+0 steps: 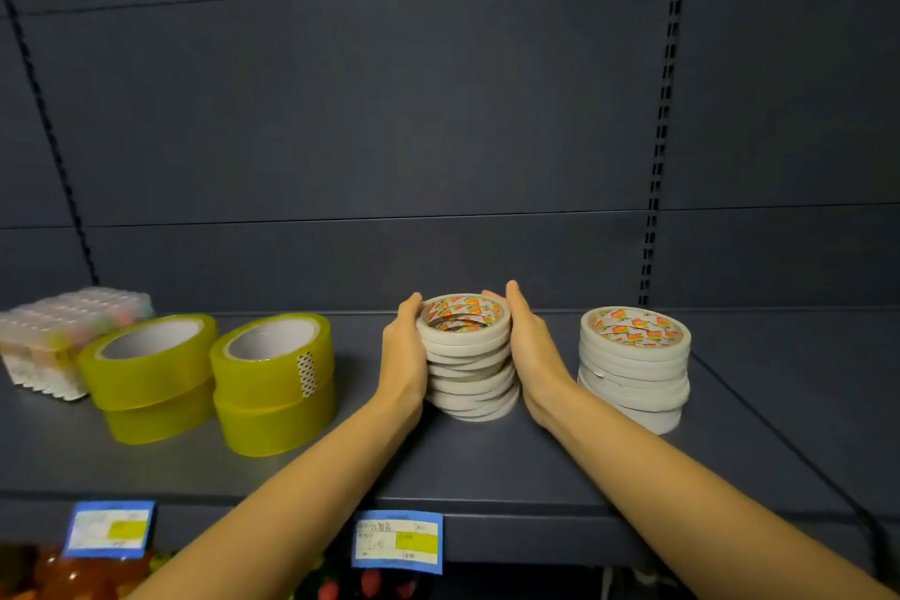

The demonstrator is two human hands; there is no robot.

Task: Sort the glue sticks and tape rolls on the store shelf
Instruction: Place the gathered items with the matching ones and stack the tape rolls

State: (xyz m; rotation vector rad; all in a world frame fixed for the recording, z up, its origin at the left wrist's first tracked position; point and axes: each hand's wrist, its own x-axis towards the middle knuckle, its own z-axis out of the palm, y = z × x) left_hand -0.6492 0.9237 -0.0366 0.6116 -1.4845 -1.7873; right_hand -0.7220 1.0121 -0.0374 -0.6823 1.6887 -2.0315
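Clearly both hands work on one thing together. The left hand (404,356) and the right hand (533,351) stand on the two sides of a stack of thin white tape rolls (470,365), which rests near the middle of the dark shelf (535,463). Each palm lies against the side of the stack and the fingers curve round its far side near the top, so the stack is clasped between them.

I think a grip from two sides is needed because the rolls are thin and many, and several sit shifted out of line. One hand alone could let them slide apart. Since the stack stands on the shelf, I judge that the hands are squaring it or setting it in place.

To the right, near but apart, stands a second white stack (633,370) of the same kind, so like goes beside like. To the left are the left yellow tape stack (148,375) and the right yellow tape stack (272,380), two wide rolls each, just beside one another. At the far left lies a clear wrapped pack (58,336), probably glue sticks, though it is blurred.
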